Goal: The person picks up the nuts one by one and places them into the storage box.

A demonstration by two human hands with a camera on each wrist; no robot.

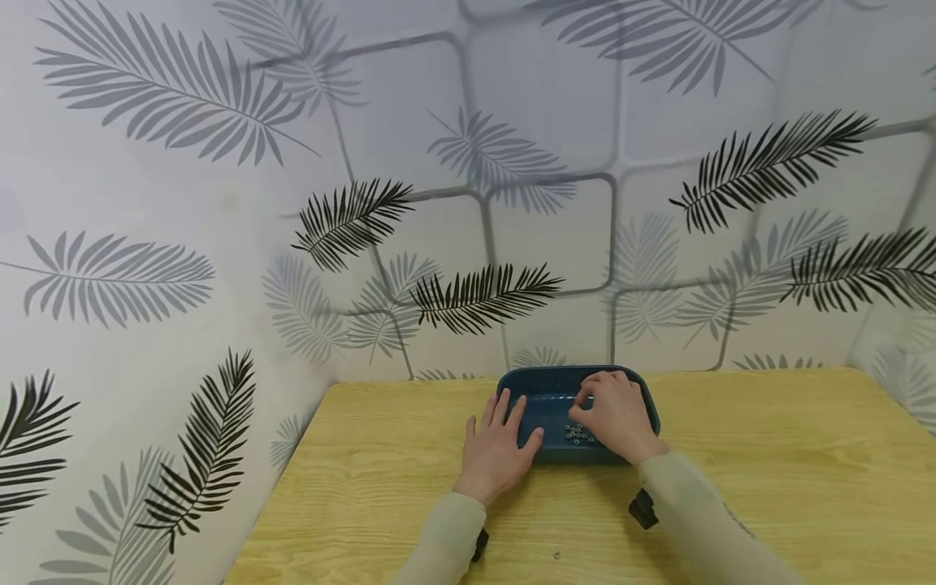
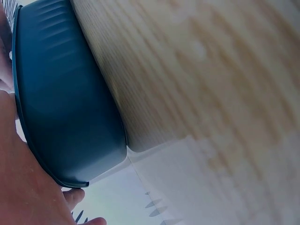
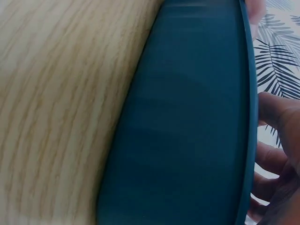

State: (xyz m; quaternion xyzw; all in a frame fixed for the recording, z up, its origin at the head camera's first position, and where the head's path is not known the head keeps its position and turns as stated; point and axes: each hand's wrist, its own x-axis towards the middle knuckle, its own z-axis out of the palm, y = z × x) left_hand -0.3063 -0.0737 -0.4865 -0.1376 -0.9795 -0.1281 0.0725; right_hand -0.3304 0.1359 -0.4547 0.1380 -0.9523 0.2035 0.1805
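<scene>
A dark blue, shallow rectangular tray [image 1: 544,410] lies on the wooden table. Several small metal pieces with holes, like nuts [image 1: 576,435], are gathered on its floor toward the near right. My left hand [image 1: 497,455] rests over the tray's near left rim, fingers spread and fairly straight. Inside the tray, my right hand [image 1: 617,410] is bent down above the nuts, thumb and forefinger tips close together; I cannot tell whether a nut is between them. In the right wrist view, curled fingers [image 3: 269,157] reach behind the tray wall [image 3: 183,117]. The left wrist view shows mostly the tray's outer side [image 2: 65,93].
One small ring-like piece [image 1: 557,555] lies on the table [image 1: 380,479] near its front. A wall with a leaf pattern [image 1: 541,244] rises right behind the tray. Dark wrist devices [image 1: 643,509] sit under the sleeves.
</scene>
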